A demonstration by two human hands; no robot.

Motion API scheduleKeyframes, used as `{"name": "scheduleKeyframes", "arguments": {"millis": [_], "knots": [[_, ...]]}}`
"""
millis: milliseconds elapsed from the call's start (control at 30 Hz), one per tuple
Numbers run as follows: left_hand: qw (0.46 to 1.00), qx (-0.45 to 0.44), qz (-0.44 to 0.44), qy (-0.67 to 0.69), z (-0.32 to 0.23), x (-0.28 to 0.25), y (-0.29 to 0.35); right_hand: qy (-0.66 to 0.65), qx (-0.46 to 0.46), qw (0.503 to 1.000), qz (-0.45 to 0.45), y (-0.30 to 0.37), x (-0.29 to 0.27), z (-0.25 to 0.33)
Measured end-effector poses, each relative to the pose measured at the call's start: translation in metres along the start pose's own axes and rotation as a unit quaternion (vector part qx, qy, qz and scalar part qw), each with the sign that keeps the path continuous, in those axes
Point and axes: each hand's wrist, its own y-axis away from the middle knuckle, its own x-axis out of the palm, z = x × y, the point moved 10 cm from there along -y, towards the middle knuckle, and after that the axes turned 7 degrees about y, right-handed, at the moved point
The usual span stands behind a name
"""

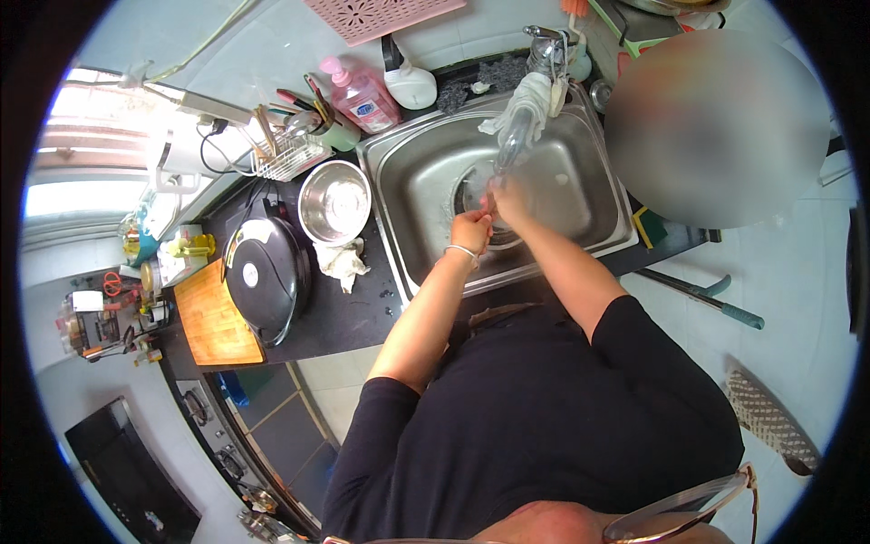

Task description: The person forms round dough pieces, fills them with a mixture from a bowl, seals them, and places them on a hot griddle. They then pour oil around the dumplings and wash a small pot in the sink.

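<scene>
Over the stainless steel sink [399, 181], my two hands are close together below the faucet [548, 47]. My left hand [473, 230] is closed, its fingers around something small that I cannot make out. Beside it and slightly farther away, my right hand [512, 201] is blurred by motion, so its fingers do not show clearly. A white cloth [528, 102] is wrapped about the spout, and a clear stream of water [515, 143] seems to run from it onto my hands. Something round and dark sits in the basin beneath them, mostly hidden.
Left of the sink stand a metal bowl [334, 203], a crumpled white cloth [342, 263], a black round electric appliance [263, 279] and a wooden cutting board [216, 313]. A pink pump bottle [361, 98] and a white bottle [412, 86] line the back. A sponge [649, 227] lies right.
</scene>
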Motion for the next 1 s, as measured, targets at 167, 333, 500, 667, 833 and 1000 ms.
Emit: {"name": "scheduleKeyframes", "arguments": {"millis": [167,333,500,667,833,1000], "knots": [[0.994,0.062,-0.059,-0.061,0.004,-0.015,-0.005,0.083,-0.034,0.994,0.069,-0.008,0.007,0.01],[0.964,0.182,-0.077,-0.178,-0.001,-0.028,-0.016,-0.043,0.015,0.997,0.059,-0.001,0.013,-0.008],[0.928,0.248,-0.076,-0.268,-0.004,-0.023,-0.015,0.212,-0.06,0.975,0.044,-0.003,-0.004,0.01],[0.966,0.161,-0.051,-0.194,-0.008,-0.02,-0.014,-0.016,-0.041,0.997,0.066,-0.011,0.006,-0.01],[0.963,0.208,-0.069,-0.157,0.001,-0.028,-0.025,0.22,0.017,0.973,0.063,-0.02,0.003,-0.006],[0.992,0.05,-0.07,-0.089,0.009,-0.049,-0.022,0.299,-0.167,0.938,0.052,-0.042,0.012,0.04]]}}
